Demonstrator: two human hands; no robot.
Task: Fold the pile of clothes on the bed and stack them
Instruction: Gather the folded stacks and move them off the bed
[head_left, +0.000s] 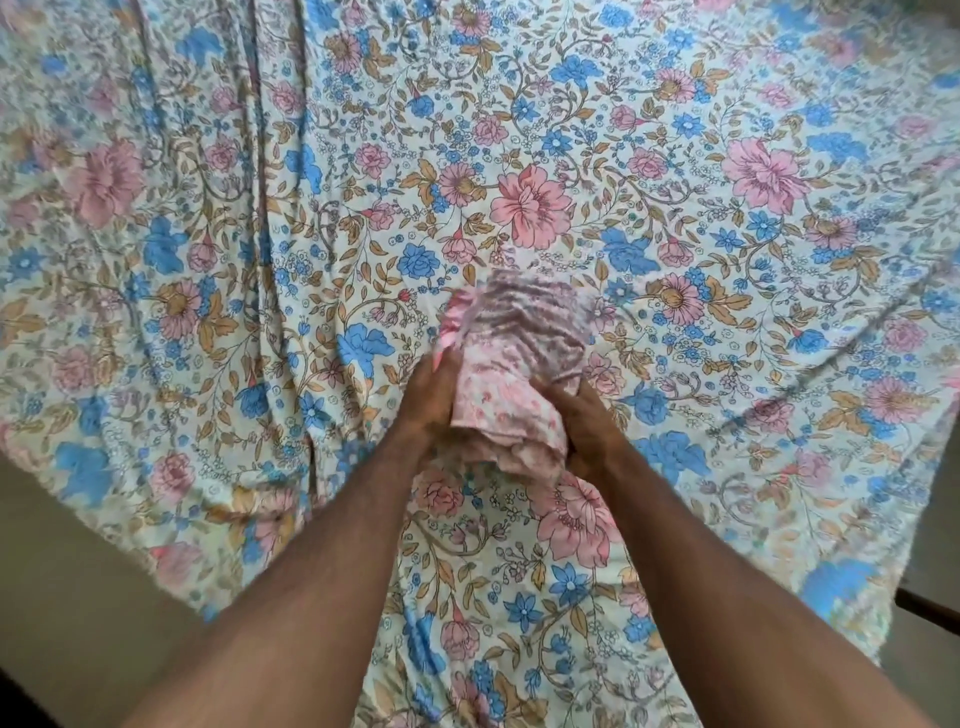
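A small pink garment with a fine floral print is bunched up between both my hands, above the middle of the bed. My left hand grips its left side, fingers curled into the cloth. My right hand grips its right side near the lower edge. The garment's upper part is blurred. No other clothes or stack show in view.
The bed is covered by a floral sheet in blue, pink and tan, with long creases on the left. The bed's left edge meets a beige floor at lower left. A dark edge shows at lower right.
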